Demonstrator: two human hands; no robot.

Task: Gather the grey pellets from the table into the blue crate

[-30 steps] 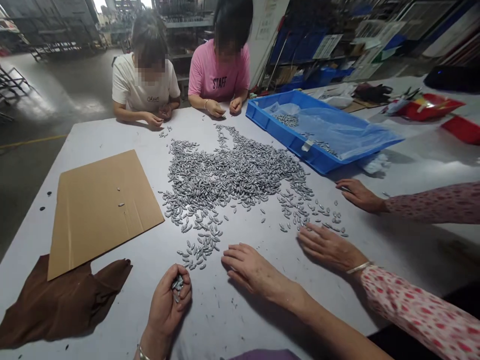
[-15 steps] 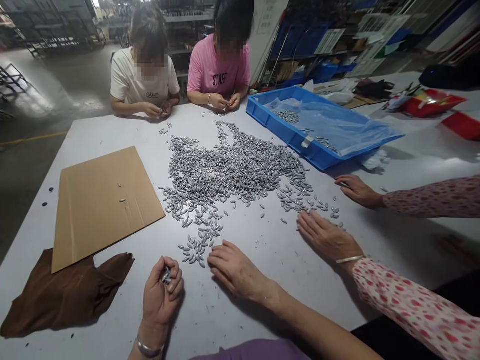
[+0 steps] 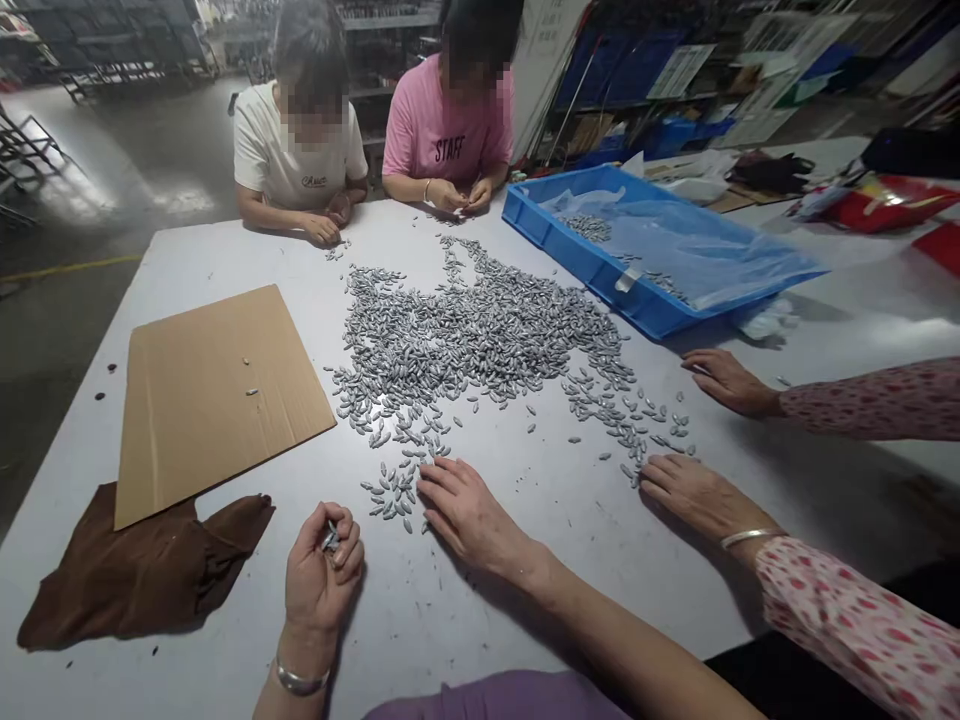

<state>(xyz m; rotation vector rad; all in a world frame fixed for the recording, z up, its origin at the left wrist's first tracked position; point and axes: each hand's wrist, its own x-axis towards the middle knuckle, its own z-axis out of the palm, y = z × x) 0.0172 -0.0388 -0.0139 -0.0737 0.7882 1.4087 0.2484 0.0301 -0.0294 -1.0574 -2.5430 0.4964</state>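
Note:
On the white table lies a wide heap of small grey spindle-shaped pieces (image 3: 480, 330), thinning into a loose trail toward me. My left hand (image 3: 324, 565), palm up with fingers curled, holds several of these grey pieces; a silver bangle circles its wrist. Palm down and fingers stretched, my right hand (image 3: 476, 515) rests at the near end of the trail, its fingertips touching or right beside the small cluster (image 3: 391, 490) there. Whatever lies under that palm is hidden.
Left of the heap, a cardboard sheet (image 3: 217, 430) with two pieces on it overlaps a brown cloth (image 3: 142, 580). A blue tray (image 3: 570, 255) lined with plastic stands back right. A co-worker's hands (image 3: 705, 500) reach in from the right. Two people (image 3: 450, 130) sit opposite, handling pieces.
My right hand has moved slightly up against the cluster; my left stays curled around its pieces. The co-worker's nearer hand has shifted right, and the view has turned a little.

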